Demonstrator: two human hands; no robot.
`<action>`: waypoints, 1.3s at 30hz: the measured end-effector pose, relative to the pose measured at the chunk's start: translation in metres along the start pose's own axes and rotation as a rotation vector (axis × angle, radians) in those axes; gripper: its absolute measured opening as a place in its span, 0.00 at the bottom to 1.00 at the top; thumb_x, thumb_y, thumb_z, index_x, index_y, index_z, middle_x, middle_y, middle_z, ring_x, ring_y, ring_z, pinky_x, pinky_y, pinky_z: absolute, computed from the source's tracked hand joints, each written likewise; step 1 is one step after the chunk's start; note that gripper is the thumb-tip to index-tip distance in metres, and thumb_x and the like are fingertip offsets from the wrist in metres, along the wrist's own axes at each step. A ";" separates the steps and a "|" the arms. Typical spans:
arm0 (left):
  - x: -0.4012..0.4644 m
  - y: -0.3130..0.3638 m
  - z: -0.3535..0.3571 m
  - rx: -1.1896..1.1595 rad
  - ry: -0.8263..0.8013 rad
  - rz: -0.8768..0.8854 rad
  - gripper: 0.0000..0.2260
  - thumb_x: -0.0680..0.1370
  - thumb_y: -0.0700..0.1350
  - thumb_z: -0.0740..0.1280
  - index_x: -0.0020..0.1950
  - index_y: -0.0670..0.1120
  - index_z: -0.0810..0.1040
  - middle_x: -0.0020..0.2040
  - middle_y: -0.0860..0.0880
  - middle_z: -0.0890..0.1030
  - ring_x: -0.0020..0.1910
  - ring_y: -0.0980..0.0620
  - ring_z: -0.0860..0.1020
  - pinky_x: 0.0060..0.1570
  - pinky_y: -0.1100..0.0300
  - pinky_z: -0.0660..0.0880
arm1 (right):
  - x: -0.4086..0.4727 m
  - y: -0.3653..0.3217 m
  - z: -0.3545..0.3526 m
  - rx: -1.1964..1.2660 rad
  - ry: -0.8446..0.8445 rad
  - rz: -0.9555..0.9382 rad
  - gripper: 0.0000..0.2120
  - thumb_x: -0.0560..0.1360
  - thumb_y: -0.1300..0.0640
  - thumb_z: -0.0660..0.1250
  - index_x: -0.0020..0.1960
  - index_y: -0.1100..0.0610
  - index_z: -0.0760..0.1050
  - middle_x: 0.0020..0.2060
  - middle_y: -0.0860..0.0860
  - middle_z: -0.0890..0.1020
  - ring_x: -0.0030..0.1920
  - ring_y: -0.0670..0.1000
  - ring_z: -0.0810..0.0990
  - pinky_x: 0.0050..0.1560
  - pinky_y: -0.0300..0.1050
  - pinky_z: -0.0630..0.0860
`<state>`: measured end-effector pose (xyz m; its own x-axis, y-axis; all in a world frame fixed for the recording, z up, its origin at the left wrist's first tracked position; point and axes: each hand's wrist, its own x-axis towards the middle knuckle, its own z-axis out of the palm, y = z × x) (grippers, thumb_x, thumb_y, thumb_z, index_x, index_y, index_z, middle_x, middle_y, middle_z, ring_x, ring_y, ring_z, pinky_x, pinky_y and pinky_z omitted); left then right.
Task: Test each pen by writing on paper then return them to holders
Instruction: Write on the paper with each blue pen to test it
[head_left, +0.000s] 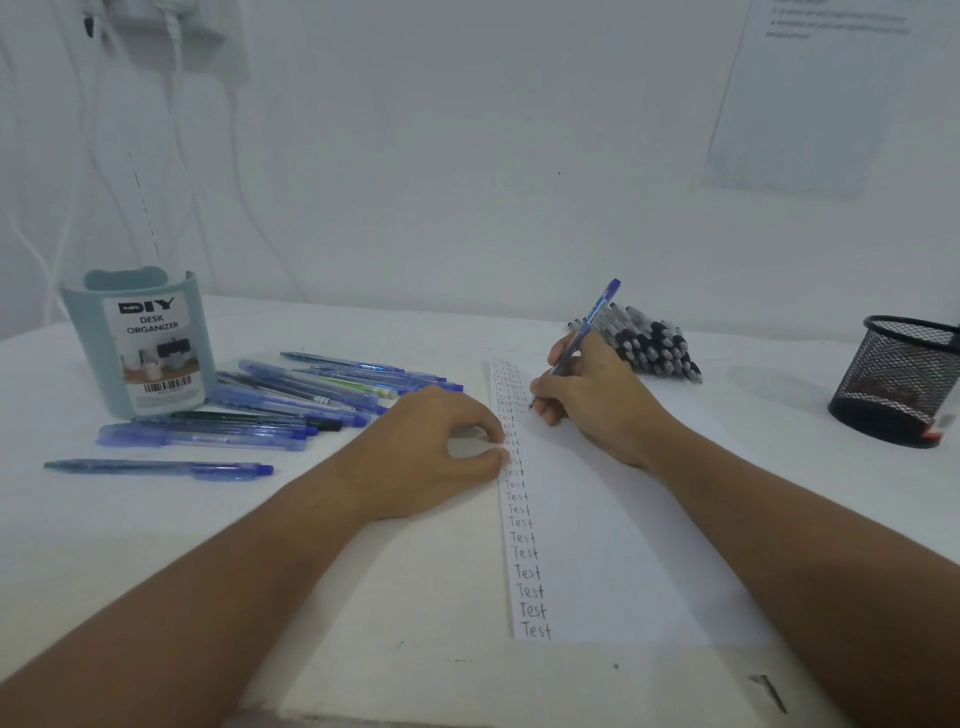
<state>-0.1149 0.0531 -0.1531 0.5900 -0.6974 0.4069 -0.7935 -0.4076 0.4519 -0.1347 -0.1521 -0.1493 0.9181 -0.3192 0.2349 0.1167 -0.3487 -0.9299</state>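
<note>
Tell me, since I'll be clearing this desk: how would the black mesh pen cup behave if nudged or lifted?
The black mesh cup looks empty of pens, so it is probably light and would likely slide rather than resist a push. Its wire mesh wall should feel stiff and easy to grip. It stands upright on a base narrower than its rim, so a high nudge might tip it.

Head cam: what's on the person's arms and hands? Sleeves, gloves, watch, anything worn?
Nothing worn that shows. The left hand and right hand are bare, no gloves, and no rings are visible. Both forearms are bare from wrist to frame edge: no sleeves, watch, bands or cables. Anything above the elbows is out of view.
</note>
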 end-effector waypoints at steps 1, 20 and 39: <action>0.000 0.000 0.000 0.000 -0.001 -0.001 0.09 0.74 0.52 0.69 0.53 0.53 0.81 0.52 0.61 0.80 0.54 0.66 0.71 0.52 0.79 0.63 | 0.000 -0.001 -0.001 -0.001 -0.009 0.004 0.11 0.74 0.70 0.66 0.47 0.57 0.66 0.32 0.57 0.79 0.34 0.57 0.77 0.36 0.49 0.75; -0.001 0.001 -0.001 -0.052 0.000 -0.026 0.08 0.74 0.51 0.69 0.51 0.53 0.81 0.51 0.62 0.80 0.55 0.67 0.72 0.57 0.72 0.68 | 0.002 -0.019 -0.007 0.473 0.190 0.040 0.16 0.84 0.57 0.55 0.41 0.61 0.71 0.33 0.57 0.78 0.31 0.53 0.79 0.34 0.46 0.79; -0.006 0.003 -0.001 -0.033 0.005 -0.060 0.06 0.75 0.52 0.68 0.50 0.55 0.81 0.50 0.65 0.79 0.57 0.64 0.71 0.60 0.65 0.69 | 0.009 -0.028 -0.020 0.330 0.221 0.169 0.05 0.81 0.55 0.62 0.52 0.56 0.73 0.34 0.53 0.75 0.26 0.47 0.64 0.25 0.39 0.62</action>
<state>-0.1205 0.0566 -0.1532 0.6368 -0.6694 0.3825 -0.7517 -0.4286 0.5013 -0.1374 -0.1633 -0.1155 0.8357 -0.5412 0.0929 0.1193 0.0137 -0.9928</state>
